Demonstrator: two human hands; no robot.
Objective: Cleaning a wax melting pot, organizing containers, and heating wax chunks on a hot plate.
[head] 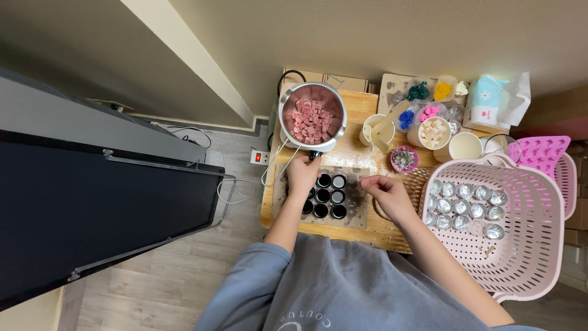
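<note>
A steel pot (312, 116) full of pink chunks sits at the back left of a small wooden table (358, 153). My left hand (302, 175) is closed on the pot's black handle (315, 155) at its front. In front of that hand lie several small black jars (329, 196) in rows on a board. My right hand (387, 193) rests just right of the jars, fingers curled and pinched, and I cannot see anything in it.
A pink perforated basket (520, 257) at the right holds several small silver tins (468, 208). Behind are a white cup with a spatula (376, 130), a cup of pale cubes (433, 132), coloured bits, a small purple dish (404, 159) and a pink mould (544, 153). A black panel (92, 208) stands left; a power strip (260, 157) lies on the floor.
</note>
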